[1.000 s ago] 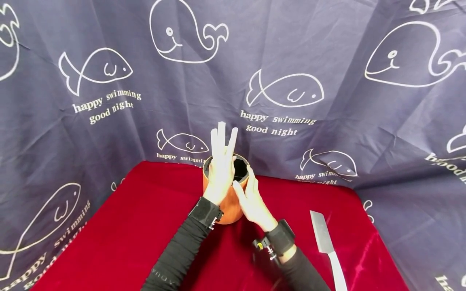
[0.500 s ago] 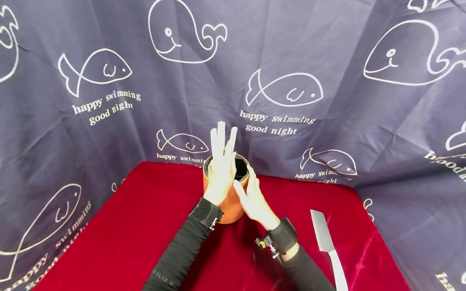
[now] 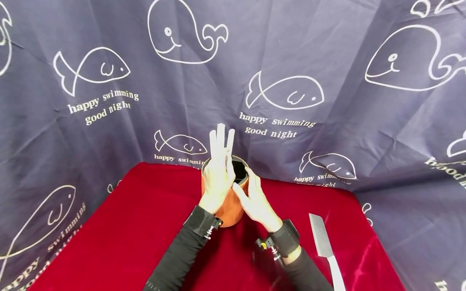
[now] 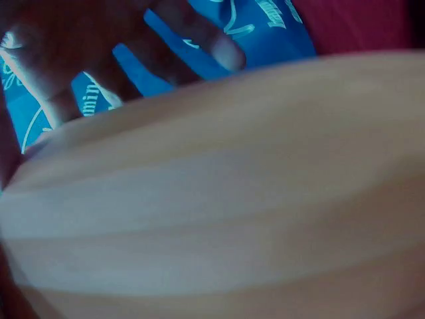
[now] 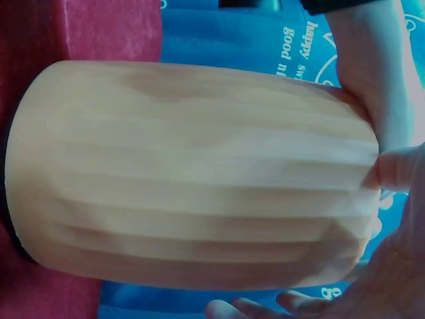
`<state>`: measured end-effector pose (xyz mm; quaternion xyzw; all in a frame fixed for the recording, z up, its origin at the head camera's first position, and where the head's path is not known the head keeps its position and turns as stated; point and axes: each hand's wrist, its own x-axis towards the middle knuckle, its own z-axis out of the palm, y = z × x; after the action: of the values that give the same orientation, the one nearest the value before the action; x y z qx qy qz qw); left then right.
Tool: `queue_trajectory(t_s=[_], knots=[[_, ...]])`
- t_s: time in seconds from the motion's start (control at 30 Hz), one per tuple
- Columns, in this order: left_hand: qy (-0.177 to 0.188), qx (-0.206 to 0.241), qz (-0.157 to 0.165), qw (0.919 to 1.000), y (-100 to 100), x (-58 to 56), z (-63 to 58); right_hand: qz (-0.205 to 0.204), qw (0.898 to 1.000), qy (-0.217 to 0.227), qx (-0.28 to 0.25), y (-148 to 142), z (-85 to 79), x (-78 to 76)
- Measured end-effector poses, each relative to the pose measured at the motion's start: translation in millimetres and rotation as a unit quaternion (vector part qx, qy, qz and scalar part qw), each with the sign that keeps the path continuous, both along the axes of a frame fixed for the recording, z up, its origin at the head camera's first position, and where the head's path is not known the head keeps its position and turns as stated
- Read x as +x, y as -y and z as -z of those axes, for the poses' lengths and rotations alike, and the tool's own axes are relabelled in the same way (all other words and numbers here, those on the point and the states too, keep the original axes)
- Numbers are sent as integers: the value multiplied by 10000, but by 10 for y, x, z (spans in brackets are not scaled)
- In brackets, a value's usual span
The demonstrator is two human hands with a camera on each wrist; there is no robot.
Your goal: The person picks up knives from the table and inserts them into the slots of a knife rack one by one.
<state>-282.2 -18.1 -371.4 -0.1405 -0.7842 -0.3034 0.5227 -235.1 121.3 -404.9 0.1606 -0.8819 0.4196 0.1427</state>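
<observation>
An orange, ribbed, round knife block (image 3: 230, 208) stands near the back of the red tabletop in the head view, its inside dark. Several white handles (image 3: 220, 137) rise from its left part, partly hidden by my left hand (image 3: 217, 178). That hand grips the block's left side near the rim; in the left wrist view its fingers (image 4: 179, 33) spread past the block's edge. My right hand (image 3: 257, 201) holds the right side, thumb at the front and fingers along the rim. The right wrist view shows the ribbed wall (image 5: 199, 173) lying sideways, the right thumb (image 5: 398, 169) on its top end.
A knife with a broad blade (image 3: 321, 234) and white handle (image 3: 336, 275) lies on the red cloth (image 3: 153, 202) at the right. Behind the table hangs a dark blue curtain (image 3: 189, 93) printed with white fish and whales.
Both hands keep their hold on the knife block, which stays in place. The head view has shifted slightly, and the hands' pose barely differs.
</observation>
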Motion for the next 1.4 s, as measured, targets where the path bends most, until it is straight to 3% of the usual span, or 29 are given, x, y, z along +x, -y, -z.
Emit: queue_trajectory(t_s=[0.13, 0.33, 0.47, 0.7, 0.97, 1.2, 1.4], knots=[[168, 182, 270, 9993, 13, 87, -8, 4, 9992, -371, 118, -29, -50, 18], [86, -121, 198, 9997, 5, 269, -47, 92, 9926, -1205, 134, -111, -171, 155], [31, -51, 158, 9999, -10, 420, -50, 182, 9861, -1639, 199, -195, -276, 318], [190, 183, 161, 9995, -22, 708, 24, 562, 9816, -1775, 412, -330, -362, 612], [171, 70, 109, 9998, -19, 1061, 153, 1032, 9730, -2005, 499, -395, -339, 912], [270, 57, 125, 9995, 1, 1232, 274, 1161, 9677, -2181, 506, -410, -324, 1083], [521, 116, 293, 9981, -1, 1371, 416, 1469, 9707, -1835, 495, -469, -284, 1200]])
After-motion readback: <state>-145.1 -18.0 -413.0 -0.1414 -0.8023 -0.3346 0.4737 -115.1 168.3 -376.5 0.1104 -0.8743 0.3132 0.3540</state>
